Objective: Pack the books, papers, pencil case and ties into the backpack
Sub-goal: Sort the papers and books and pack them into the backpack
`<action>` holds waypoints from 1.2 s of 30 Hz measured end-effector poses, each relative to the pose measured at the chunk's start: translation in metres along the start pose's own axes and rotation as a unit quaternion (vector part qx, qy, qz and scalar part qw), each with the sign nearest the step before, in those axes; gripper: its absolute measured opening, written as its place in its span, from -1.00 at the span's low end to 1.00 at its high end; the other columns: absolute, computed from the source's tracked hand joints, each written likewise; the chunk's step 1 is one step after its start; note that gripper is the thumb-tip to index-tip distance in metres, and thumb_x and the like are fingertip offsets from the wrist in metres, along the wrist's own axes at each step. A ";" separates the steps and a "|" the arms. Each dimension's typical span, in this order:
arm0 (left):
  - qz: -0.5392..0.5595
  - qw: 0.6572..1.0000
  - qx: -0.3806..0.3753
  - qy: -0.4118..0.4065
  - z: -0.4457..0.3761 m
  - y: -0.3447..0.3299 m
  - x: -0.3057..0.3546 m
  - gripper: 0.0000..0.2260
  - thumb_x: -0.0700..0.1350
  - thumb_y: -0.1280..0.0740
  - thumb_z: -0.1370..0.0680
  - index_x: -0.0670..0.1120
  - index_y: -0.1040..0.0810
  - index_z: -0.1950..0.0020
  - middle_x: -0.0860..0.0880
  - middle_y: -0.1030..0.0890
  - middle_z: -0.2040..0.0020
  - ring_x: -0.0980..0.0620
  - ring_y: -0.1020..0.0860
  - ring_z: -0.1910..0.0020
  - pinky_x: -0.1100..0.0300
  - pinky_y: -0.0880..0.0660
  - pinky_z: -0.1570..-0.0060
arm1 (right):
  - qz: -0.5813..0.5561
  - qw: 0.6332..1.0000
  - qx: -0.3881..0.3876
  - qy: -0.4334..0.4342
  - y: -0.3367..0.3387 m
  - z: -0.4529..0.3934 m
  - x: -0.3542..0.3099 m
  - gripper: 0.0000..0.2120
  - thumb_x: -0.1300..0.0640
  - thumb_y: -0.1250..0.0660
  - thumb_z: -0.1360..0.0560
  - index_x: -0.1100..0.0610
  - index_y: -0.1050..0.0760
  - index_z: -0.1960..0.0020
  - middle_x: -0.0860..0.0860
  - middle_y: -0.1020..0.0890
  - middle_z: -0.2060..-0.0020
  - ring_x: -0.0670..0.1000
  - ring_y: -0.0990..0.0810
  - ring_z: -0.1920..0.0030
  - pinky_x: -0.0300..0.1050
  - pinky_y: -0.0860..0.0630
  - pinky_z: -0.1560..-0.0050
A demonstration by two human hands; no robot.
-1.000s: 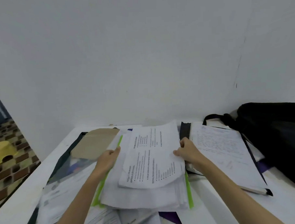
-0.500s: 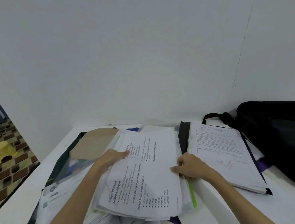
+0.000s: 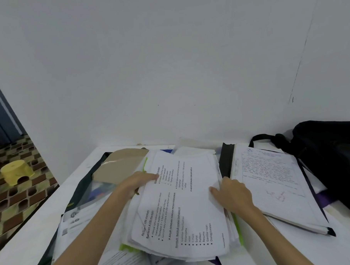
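Observation:
A thick stack of printed papers [image 3: 185, 208] with a green-edged folder under it lies in the middle of the white table [image 3: 28, 237]. My left hand [image 3: 135, 183] grips the stack's left edge, thumb on top. My right hand [image 3: 232, 196] holds its right edge. To the right lies a handwritten sheet on a black-edged book [image 3: 272, 180]. The black backpack [image 3: 331, 155] slumps at the far right against the wall. A clear dark-trimmed zip pouch [image 3: 88, 188] with a brown envelope [image 3: 119, 164] on it lies at the left.
More printed booklets [image 3: 77, 220] lie under the stack toward the near edge. The wall stands close behind the table. Off the table's left edge, a yellow plastic stool [image 3: 16, 172] sits on patterned floor.
The stack has been squared up and pulled nearer. A different printed sheet now lies flat on top. Both hands moved from the far corners down to the stack's side edges.

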State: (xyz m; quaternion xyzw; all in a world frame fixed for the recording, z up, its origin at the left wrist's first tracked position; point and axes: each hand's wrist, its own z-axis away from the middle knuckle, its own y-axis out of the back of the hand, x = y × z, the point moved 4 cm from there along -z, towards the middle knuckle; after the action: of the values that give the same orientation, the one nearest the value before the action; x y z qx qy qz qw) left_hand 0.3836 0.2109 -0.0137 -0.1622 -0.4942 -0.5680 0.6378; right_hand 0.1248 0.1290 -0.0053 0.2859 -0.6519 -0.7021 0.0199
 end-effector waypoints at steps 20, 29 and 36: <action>0.261 0.925 0.009 -0.276 0.049 0.010 0.113 -0.08 0.00 -0.63 -0.14 -0.22 -0.32 -0.40 -0.17 -0.63 -0.12 -0.13 -0.65 -0.01 -0.04 -0.62 0.14 | -0.635 0.764 0.016 0.112 0.128 -0.046 -0.036 -0.87 0.05 -0.31 -0.52 0.10 -0.53 0.03 -0.05 -0.69 0.14 -0.09 -0.68 0.14 -0.31 -0.57 0.22; 0.317 0.907 0.009 -0.275 0.020 0.004 0.097 0.08 0.20 -0.64 -0.04 -0.17 -0.31 -0.44 -0.14 -0.57 -0.24 -0.11 -0.54 -0.22 -0.11 -0.44 -0.23 | -0.611 0.781 0.044 0.122 0.110 -0.064 -0.026 -0.69 0.01 -0.40 -0.38 0.11 -0.59 -0.08 -0.05 -0.71 0.13 -0.04 -0.68 0.10 -0.31 -0.54 0.23; 0.370 0.886 -0.031 -0.277 0.021 -0.004 0.098 -0.28 0.39 -0.40 -0.23 -0.02 -0.53 -0.24 -0.10 -0.57 -0.26 -0.06 -0.56 -0.20 -0.13 -0.43 -0.23 | -0.586 0.796 0.067 0.136 0.104 -0.067 -0.031 -0.61 -0.04 -0.45 -0.29 0.09 -0.56 -0.06 0.00 -0.70 0.08 -0.01 -0.69 0.10 -0.19 -0.59 0.16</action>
State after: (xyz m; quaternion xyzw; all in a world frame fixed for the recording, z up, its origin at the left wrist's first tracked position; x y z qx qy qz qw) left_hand 0.3573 0.1704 0.0738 -0.5037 -0.5368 -0.2378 0.6336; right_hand 0.1436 0.0652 0.1038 0.7065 -0.3951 -0.4881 -0.3264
